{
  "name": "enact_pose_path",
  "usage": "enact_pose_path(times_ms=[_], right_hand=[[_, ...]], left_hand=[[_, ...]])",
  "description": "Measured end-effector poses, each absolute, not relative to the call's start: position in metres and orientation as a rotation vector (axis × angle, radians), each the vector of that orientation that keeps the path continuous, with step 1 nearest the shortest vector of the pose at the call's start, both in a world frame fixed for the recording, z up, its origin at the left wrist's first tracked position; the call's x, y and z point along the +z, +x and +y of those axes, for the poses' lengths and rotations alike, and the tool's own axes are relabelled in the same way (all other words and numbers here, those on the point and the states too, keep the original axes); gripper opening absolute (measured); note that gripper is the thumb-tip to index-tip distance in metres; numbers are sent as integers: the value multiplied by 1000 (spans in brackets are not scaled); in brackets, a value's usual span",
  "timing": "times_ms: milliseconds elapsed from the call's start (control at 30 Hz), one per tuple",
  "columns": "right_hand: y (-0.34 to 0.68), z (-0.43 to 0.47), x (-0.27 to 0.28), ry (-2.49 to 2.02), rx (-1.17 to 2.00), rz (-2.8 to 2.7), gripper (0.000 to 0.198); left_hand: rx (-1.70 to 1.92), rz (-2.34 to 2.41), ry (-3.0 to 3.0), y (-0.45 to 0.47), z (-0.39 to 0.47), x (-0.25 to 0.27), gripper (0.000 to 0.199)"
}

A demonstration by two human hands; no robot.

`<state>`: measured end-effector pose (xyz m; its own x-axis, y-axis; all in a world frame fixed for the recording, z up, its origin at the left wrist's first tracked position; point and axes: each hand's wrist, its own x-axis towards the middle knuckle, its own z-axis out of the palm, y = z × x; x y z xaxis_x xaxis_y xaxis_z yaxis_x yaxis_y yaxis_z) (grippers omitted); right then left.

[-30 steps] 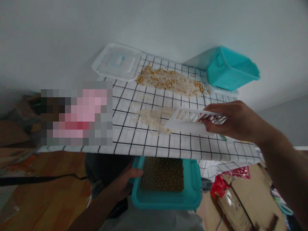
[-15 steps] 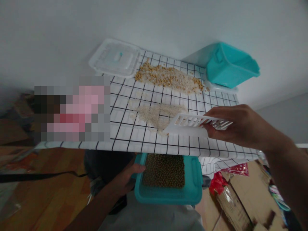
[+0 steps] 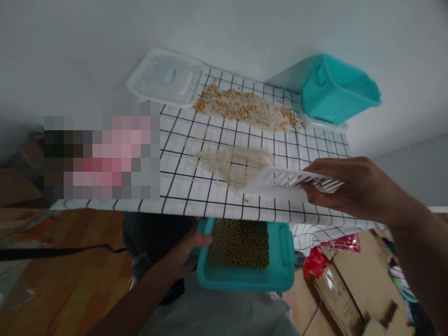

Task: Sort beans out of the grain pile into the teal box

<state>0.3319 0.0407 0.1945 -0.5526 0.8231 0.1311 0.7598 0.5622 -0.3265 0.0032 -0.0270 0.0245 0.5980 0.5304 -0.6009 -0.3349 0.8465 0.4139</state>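
My left hand [image 3: 189, 247] grips the left rim of a teal plastic bin [image 3: 245, 281], held just below the table's front edge. Small round beans [image 3: 240, 245] cover its bottom. Over the front right of the table, my right hand [image 3: 339, 186] is closed on a white slotted plastic piece [image 3: 282, 179], tilted with its solid edge low near the cloth. The left end of this piece meets a thin spread of pale grains [image 3: 227, 163]. Behind lies a heap of yellow beans mixed with pale grains [image 3: 245, 109].
A white checked cloth [image 3: 175, 184] covers the table. At the back right stands a second teal bin [image 3: 341, 88], at the back left a clear lid [image 3: 168, 77]. A pixelated patch hides the left side. Cardboard [image 3: 364, 266] lies on the floor at right.
My right hand and the slotted piece have shifted slightly right. A small bit now shows on the cloth near the front edge. The left hand still holds the bin; the view has tilted slightly.
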Motion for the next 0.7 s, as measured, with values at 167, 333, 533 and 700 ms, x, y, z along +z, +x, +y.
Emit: enact_pose_path(times_ms=[167, 333, 533, 700], right_hand=[[337, 33, 195, -1311, 260, -2520, 15], [348, 24, 193, -1386, 254, -2434, 15], [362, 19, 179, -1456, 267, -2365, 15], [367, 8, 178, -1526, 306, -2371, 15]], left_hand=[[467, 844, 208, 3, -30, 18, 47], [471, 859, 199, 8, -33, 15, 46], [471, 774, 187, 18, -32, 10, 49], [481, 773, 206, 28, -29, 16, 51]])
